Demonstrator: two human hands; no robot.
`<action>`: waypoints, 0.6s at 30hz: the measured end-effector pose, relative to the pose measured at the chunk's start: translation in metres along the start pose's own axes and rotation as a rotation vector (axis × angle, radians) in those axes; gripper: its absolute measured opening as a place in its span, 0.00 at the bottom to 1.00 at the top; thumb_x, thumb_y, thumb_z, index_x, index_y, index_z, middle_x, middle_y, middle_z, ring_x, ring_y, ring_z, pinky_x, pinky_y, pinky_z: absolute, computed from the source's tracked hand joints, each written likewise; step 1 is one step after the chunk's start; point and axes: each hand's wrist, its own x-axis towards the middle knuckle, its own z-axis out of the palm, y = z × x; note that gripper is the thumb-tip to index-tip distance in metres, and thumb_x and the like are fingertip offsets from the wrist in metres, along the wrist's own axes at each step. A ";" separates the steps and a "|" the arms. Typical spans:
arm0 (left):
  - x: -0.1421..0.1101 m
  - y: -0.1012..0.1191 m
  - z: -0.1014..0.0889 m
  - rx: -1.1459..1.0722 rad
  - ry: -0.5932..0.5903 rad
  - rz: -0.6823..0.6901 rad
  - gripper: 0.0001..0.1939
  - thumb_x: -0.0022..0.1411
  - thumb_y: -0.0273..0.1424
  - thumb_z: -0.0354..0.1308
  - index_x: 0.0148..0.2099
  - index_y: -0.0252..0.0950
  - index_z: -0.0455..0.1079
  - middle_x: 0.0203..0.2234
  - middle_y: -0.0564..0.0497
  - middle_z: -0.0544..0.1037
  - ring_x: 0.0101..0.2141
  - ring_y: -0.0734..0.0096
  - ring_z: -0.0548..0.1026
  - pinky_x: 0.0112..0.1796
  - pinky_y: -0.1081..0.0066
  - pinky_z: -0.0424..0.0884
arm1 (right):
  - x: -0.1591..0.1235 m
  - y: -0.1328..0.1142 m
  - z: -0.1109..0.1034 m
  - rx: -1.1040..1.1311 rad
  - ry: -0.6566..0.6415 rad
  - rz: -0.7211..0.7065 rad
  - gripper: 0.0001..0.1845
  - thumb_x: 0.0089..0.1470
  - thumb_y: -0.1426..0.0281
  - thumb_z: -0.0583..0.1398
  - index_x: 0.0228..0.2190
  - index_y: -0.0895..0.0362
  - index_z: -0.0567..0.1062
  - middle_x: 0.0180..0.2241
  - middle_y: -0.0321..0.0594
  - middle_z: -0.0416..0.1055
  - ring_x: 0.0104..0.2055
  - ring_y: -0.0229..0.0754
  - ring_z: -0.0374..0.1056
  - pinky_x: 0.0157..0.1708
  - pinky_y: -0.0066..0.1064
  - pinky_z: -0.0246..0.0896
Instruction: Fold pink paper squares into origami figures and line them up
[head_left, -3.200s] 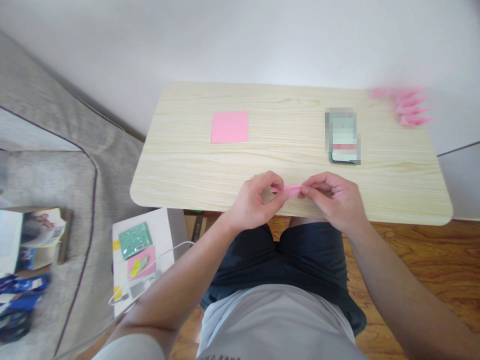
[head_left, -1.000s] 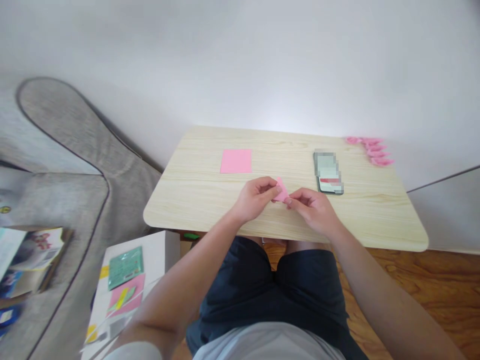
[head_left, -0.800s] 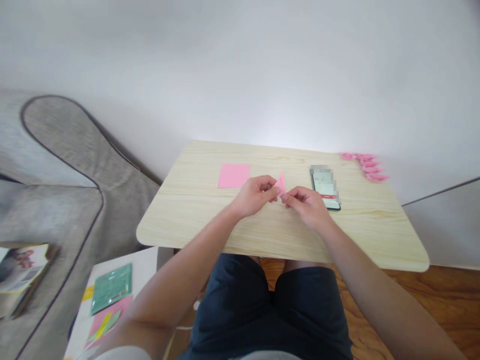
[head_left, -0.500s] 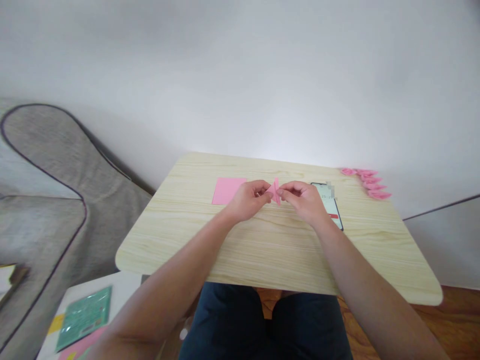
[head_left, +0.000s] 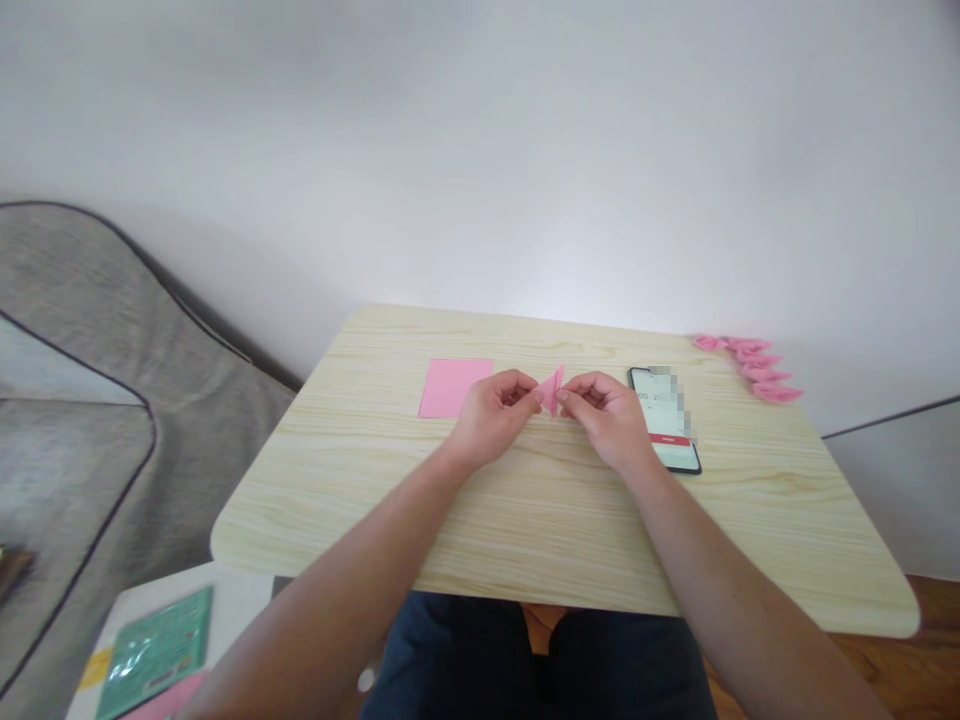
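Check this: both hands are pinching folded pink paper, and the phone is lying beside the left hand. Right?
No, the head view shows the phone lying beside the right hand, not the left hand. Both are pinching the folded pink paper.

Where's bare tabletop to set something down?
Free: right front of the table, between right forearm and edge; its left side, beyond left forearm and pink sheet. Crowded: back right corner, with folded pink pieces; left hand by sheet; right hand by phone.
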 end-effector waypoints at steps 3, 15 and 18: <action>0.000 0.001 0.001 0.015 -0.007 0.013 0.12 0.65 0.39 0.62 0.38 0.36 0.78 0.32 0.49 0.82 0.33 0.69 0.78 0.36 0.70 0.71 | -0.001 0.001 0.001 -0.021 0.004 -0.004 0.13 0.51 0.57 0.70 0.32 0.53 0.79 0.30 0.39 0.80 0.32 0.43 0.74 0.35 0.36 0.69; -0.002 -0.001 0.003 0.081 0.031 0.088 0.14 0.68 0.44 0.61 0.41 0.37 0.78 0.34 0.50 0.83 0.35 0.68 0.78 0.39 0.69 0.72 | -0.001 -0.001 0.001 -0.086 0.033 -0.041 0.13 0.51 0.58 0.71 0.32 0.53 0.79 0.30 0.38 0.79 0.31 0.42 0.70 0.33 0.35 0.64; -0.002 -0.003 0.004 0.070 0.047 0.094 0.15 0.67 0.45 0.61 0.41 0.38 0.78 0.35 0.49 0.83 0.36 0.67 0.79 0.40 0.68 0.73 | -0.001 -0.002 0.001 -0.075 0.023 -0.036 0.14 0.50 0.57 0.71 0.32 0.53 0.78 0.31 0.38 0.78 0.31 0.42 0.70 0.33 0.34 0.64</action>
